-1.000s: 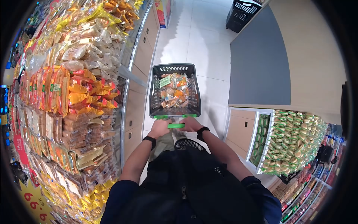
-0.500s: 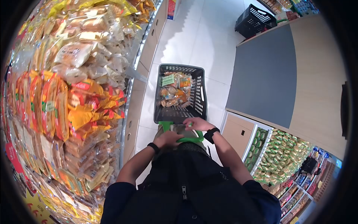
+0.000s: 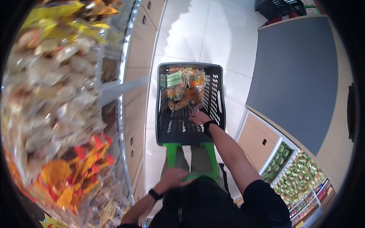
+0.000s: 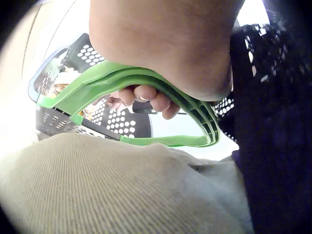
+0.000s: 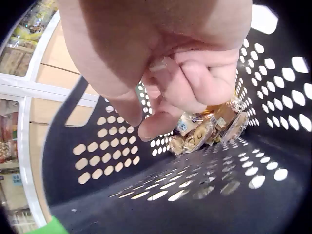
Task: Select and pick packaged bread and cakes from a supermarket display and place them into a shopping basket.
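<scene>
A black perforated basket (image 3: 161,119) stands low in front of the body, with wrapped bread packages (image 3: 193,95) at its far end. My left hand (image 3: 173,178) holds the green handle (image 3: 172,155); in the left wrist view its fingers (image 4: 158,101) curl under the handle (image 4: 87,87). Inside the basket, my right hand (image 3: 198,117) reaches down just on the near side of the packages. The right wrist view shows this hand (image 5: 161,73) with loosely bent fingers and nothing seen in them, above the packages (image 5: 200,134).
Shelves of packaged bread (image 3: 57,95) rise close on the left, blurred. A grey-topped counter (image 3: 292,83) is on the right, with green-wrapped goods (image 3: 300,174) below it. Another black basket (image 3: 279,8) stands at the far right. Pale floor tiles (image 3: 186,41) run ahead.
My right hand has left the handle and moved forward into the basket. The left hand stays on the handle, now closer to the body. The basket looks nearer and the view has shifted.
</scene>
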{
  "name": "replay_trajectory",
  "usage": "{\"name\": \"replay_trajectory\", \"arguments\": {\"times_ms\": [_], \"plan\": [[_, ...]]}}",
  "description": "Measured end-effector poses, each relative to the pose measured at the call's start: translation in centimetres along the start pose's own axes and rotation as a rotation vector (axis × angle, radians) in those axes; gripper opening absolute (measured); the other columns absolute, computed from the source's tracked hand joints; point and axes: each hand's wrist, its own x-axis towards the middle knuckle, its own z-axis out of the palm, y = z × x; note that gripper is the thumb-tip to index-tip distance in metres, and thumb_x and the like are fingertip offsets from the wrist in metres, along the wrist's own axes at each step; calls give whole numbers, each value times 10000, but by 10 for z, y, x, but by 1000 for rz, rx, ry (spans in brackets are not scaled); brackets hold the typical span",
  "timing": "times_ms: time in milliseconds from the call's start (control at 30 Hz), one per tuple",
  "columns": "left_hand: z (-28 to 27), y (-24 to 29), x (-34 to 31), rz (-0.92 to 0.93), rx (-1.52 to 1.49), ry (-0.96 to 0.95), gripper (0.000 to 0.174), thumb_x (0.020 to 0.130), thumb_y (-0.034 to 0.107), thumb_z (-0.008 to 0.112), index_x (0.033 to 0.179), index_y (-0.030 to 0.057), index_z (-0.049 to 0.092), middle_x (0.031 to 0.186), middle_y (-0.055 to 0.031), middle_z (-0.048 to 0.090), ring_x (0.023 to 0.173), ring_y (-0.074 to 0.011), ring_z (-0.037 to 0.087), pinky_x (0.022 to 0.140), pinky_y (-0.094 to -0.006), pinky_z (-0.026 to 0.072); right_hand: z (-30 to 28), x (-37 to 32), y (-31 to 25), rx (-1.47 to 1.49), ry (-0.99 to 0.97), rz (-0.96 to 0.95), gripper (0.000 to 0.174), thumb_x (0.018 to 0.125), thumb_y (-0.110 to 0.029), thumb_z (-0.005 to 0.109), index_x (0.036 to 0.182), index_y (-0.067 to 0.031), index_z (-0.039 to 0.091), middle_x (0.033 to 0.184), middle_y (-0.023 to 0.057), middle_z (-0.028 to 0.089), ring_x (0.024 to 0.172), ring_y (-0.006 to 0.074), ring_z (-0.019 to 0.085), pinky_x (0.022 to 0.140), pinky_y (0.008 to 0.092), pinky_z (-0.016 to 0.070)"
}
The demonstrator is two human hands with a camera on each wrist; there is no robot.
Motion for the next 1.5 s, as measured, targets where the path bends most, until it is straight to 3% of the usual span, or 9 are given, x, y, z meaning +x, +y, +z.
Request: {"name": "replay_trajectory", "arguments": {"times_ms": [367, 567, 700, 767, 900, 967, 1300, 1400, 1500], "plan": [[35, -59, -11, 189, -85, 137, 365, 825, 339, 774, 624, 128, 553, 595, -14, 488, 551, -185, 530, 510, -335, 425, 76, 282, 132, -21, 343, 60, 466, 823, -339, 710, 1162, -27, 643, 1173, 214, 657, 1130, 363, 613, 985, 468, 476], [26, -57, -44, -701, -1150, -280, 122, 863, 65, 678, 977, 105, 672, 983, -61, 633, 939, -257, 634, 761, -388, 550, 113, 352, 143, 120, 629, 111, 502, 797, -279, 748, 1195, -3, 613, 1081, 206, 683, 1075, 373, 644, 944, 456, 494], [49, -51, -59, -205, -457, 170, 154, 892, 37, 638, 1033, 92, 670, 969, -76, 625, 920, -266, 633, 749, -385, 540, 118, 378, 140, 296, 473, 196, 590, 774, -302, 775, 1257, -18, 591, 1105, 194, 686, 1080, 349, 649, 934, 438, 500], [79, -42, -107, -1074, -1404, -217, 242, 898, 29, 611, 1129, 89, 653, 1018, -88, 623, 933, -275, 632, 774, -382, 544, 115, 368, 129, 230, 614, 92, 641, 753, -313, 801, 1287, -35, 581, 1111, 180, 695, 1051, 338, 665, 892, 425, 514], [-3, -70, -20, -945, -963, -670, 234, 946, 20, 567, 1171, 51, 621, 1048, -89, 623, 1039, -286, 640, 882, -386, 567, 118, 373, 129, 350, 638, 200, 483, 722, -316, 789, 1109, -43, 694, 1056, 188, 711, 1053, 362, 657, 942, 445, 509], [30, -77, -50, -138, -669, -142, 216, 935, 57, 574, 1144, 28, 620, 1041, -108, 624, 1052, -301, 640, 900, -393, 563, 106, 367, 122, 352, 409, 303, 425, 712, -356, 787, 1037, -88, 733, 1033, 174, 721, 1028, 364, 665, 928, 455, 509], [33, -63, -29, -357, -2047, 314, 272, 898, 124, 555, 1131, 0, 619, 1088, -150, 666, 1173, -314, 628, 975, -435, 525, 89, 283, 73, 388, 405, 453, 449, 686, -400, 703, 960, -49, 753, 1000, 228, 719, 1021, 382, 674, 912, 455, 510], [3, -58, 9, -17, -304, 122, 315, 802, 298, 797, 676, 102, 585, 623, -36, 492, 595, -205, 550, 531, -347, 446, 81, 241, 62, 341, 437, 444, 473, 692, -395, 694, 943, 3, 744, 983, 256, 712, 1000, 389, 681, 893, 458, 517], [-2, -41, 9, -32, -191, 119, 349, 784, 359, 808, 678, 97, 602, 639, -41, 544, 594, -208, 572, 535, -353, 445, 57, 179, 47, 376, 432, 296, 463, 688, -404, 705, 894, 9, 744, 934, 241, 718, 931, 392, 690, 851, 437, 531]]}}
